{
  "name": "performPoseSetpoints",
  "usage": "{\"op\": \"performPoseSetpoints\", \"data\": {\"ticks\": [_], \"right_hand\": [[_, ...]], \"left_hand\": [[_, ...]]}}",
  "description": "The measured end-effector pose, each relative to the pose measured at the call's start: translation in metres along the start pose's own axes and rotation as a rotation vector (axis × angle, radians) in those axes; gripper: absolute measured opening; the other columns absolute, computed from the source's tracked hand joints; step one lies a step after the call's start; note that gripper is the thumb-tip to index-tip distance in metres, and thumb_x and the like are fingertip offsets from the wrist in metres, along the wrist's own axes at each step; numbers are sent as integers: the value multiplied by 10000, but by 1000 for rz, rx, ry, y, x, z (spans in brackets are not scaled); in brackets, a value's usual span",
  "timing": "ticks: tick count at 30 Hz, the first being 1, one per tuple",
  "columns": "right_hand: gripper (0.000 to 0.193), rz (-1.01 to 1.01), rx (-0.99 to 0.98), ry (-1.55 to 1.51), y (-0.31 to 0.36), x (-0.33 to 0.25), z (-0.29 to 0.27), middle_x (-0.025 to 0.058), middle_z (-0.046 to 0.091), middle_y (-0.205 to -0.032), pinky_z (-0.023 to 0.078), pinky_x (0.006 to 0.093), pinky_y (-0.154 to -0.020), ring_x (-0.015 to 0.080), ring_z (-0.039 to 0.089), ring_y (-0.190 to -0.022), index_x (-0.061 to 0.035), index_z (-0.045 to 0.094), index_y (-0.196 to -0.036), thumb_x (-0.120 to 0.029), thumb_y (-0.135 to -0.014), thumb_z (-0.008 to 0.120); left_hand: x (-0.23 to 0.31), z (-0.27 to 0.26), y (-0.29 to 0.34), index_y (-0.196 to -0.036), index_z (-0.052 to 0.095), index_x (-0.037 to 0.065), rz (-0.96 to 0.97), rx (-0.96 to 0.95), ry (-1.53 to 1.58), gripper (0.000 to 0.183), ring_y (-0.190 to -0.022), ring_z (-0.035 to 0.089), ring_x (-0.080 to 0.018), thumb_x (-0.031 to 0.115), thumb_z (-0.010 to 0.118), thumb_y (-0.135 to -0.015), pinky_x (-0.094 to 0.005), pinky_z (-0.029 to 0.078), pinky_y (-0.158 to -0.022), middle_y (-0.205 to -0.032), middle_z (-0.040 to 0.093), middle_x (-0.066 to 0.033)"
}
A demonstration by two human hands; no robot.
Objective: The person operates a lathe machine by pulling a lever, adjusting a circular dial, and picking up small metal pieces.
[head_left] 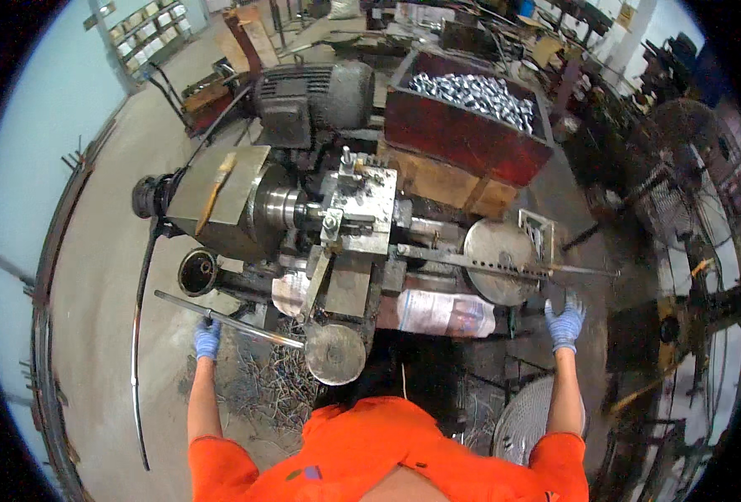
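Our left hand (206, 338), in a blue glove, has its grip closed around the long steel lever (228, 320) at the lathe's (304, 217) near-left side. Our right hand (564, 321) hangs open, fingers spread, just below the slotted bar (488, 263), holding nothing.

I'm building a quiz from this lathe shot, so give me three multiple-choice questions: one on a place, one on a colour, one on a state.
1. Where is the red bin of silver parts?
A behind the machine
B under the person's feet
C in the left hand

2. What colour are the gloves?
A blue
B yellow
C white

3. What is the left hand doing?
A hanging free
B gripping the long lever
C holding a brush

Key: 1 A, it sits beyond the motor; 2 A, both gloves are blue; 3 B, fingers wrap the bar, while the right hand is spread open.
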State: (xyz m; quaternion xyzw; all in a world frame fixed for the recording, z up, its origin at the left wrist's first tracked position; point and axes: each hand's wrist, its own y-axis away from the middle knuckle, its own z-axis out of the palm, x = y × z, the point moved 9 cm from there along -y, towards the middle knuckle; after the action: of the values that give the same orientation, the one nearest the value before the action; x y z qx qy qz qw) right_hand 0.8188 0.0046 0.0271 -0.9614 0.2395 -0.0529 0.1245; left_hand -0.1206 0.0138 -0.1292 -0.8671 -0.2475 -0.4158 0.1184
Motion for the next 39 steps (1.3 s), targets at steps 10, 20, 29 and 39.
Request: {"op": "performPoseSetpoints", "data": {"ticks": [10,20,29,39], "right_hand": [[449,99,-131,-314,106,10,9,162,654,-922,452,373,-840,303,614,-887,-30,671,-888,-441,-707,686],[313,-158,5,-483,90,-71,-48,159,659,-806,496,336,-726,272,643,-765,-16,678,-837,-289,-697,741],[267,-472,-98,-843,23,-259,-156,126,665,-800,498,326,-671,247,639,-700,-37,679,-804,-291,-728,717],[466,-1263,-40,-272,64,-543,-204,136,633,-845,410,414,-826,318,573,-867,-105,703,-839,-524,-773,512]], "left_hand": [[63,113,46,-811,618,71,239,-227,-719,372,-800,603,-366,433,533,-793,-467,468,-696,-835,635,-191],[-36,109,16,-951,641,128,267,-317,-988,334,-871,617,-339,405,545,-790,-439,484,-718,-925,653,-141],[57,-17,26,-1102,586,15,-97,-289,85,321,-667,595,-176,244,536,-883,-304,478,-631,-751,623,-70],[92,-279,47,-1016,626,63,101,447,-704,384,-745,623,-262,395,465,-907,-381,474,-670,-851,644,-150]]}}
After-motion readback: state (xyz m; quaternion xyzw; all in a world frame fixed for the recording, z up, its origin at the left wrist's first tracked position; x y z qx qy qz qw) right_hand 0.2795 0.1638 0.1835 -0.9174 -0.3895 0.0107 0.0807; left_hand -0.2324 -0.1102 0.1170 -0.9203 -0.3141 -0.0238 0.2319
